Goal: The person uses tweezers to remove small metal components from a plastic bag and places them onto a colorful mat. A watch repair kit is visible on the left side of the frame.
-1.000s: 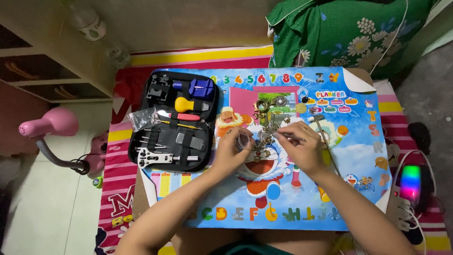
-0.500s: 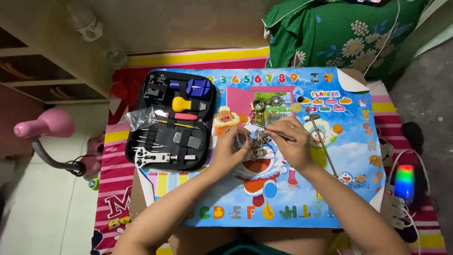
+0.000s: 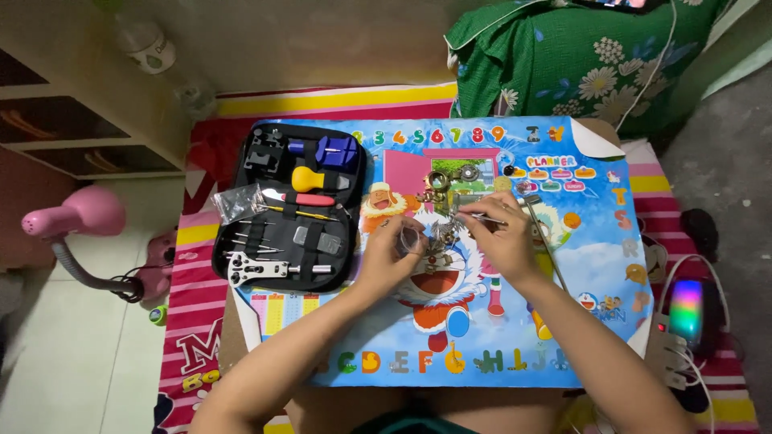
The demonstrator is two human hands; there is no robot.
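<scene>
Two hands [image 3: 450, 241] around small watch parts [image 3: 438, 235]

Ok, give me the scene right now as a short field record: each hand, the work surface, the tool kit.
left hand: pinches a small clear round part
right hand: holds thin metal tweezers
small metal parts: clustered just above the hands
surface: colourful cartoon mat on a low table
tool case: black, open, left of the hands
desk lamp: pink, far left

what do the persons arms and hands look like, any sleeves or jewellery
Both forearms are bare from the bottom edge of the picture up to the wrists, with no sleeves in view. The left hand and right hand wear no gloves. No watch, bracelet or ring can be made out, though the fingers are too small to be sure.
</scene>
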